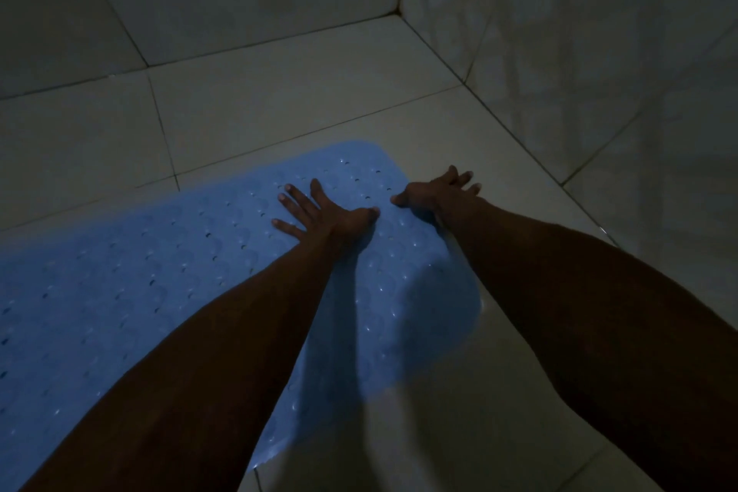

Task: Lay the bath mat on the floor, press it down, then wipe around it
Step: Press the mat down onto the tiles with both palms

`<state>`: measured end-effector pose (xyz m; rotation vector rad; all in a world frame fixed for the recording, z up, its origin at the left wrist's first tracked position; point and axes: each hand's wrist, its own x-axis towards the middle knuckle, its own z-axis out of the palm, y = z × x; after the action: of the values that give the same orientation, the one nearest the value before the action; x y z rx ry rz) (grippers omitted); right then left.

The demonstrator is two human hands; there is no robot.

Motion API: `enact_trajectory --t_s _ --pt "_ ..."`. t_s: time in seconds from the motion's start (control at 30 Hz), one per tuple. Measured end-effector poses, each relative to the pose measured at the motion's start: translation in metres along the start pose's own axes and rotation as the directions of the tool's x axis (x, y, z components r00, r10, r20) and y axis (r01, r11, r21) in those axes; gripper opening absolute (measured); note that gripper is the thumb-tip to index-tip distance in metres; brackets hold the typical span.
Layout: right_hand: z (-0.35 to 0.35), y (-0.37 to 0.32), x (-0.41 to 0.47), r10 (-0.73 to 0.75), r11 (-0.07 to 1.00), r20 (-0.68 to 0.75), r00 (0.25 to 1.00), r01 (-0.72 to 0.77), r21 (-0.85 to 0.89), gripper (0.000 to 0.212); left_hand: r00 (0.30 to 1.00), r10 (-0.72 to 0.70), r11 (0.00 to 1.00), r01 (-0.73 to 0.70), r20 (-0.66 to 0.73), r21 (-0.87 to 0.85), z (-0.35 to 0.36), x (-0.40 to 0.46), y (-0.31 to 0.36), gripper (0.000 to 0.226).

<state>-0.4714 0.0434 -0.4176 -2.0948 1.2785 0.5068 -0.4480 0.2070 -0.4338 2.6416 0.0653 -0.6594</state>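
A light blue rubber bath mat (159, 276) with many small holes lies flat on the tiled floor, running from the lower left to a rounded end near the middle. My left hand (315, 208) rests palm down on the mat near that end, fingers spread. My right hand (439, 192) lies flat over the mat's right edge, its fingers reaching onto the bare tile. Neither hand holds anything. Both forearms stretch across the mat and hide part of it.
Pale floor tiles (279, 100) surround the mat. Tiled walls (559, 32) meet in a corner at the upper right, close to the mat's far end. The room is dim. No cloth is in view.
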Motion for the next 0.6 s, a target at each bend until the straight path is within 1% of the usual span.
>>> enact_trajectory --t_s 0.1,0.23,0.3,0.4,0.5,0.53,0.6 --pt "0.002 0.005 0.001 -0.032 0.999 -0.012 0.999 0.032 0.001 0.141 0.999 -0.024 0.999 0.022 -0.037 -0.047 0.001 0.003 0.004 0.122" --pt "-0.003 0.008 0.001 -0.132 0.989 0.013 0.991 0.132 -0.062 0.138 0.996 -0.048 0.997 0.043 -0.073 -0.07 0.004 0.003 0.006 0.12" --pt "-0.004 0.009 0.001 -0.14 0.988 0.029 0.99 0.141 -0.068 0.138 0.993 -0.051 0.997 0.044 -0.105 -0.068 0.004 0.004 0.004 0.12" --pt "-0.003 0.011 0.0 -0.148 0.988 0.034 0.988 0.149 -0.048 0.138 0.997 -0.055 0.992 0.048 -0.059 -0.114 0.003 0.009 0.008 0.119" --pt "0.001 0.012 0.002 -0.161 0.987 0.028 0.986 0.162 -0.008 0.135 0.988 -0.097 0.992 0.086 -0.118 -0.097 -0.006 0.009 0.013 0.116" --pt "0.002 0.012 0.003 -0.163 0.987 0.018 0.986 0.163 0.006 0.135 0.992 -0.075 0.995 0.067 -0.106 -0.078 -0.009 0.011 0.015 0.118" --pt "0.006 0.01 0.004 -0.156 0.987 -0.007 0.988 0.156 0.027 0.138 0.994 0.036 0.999 -0.034 -0.103 0.022 -0.011 0.018 0.015 0.124"
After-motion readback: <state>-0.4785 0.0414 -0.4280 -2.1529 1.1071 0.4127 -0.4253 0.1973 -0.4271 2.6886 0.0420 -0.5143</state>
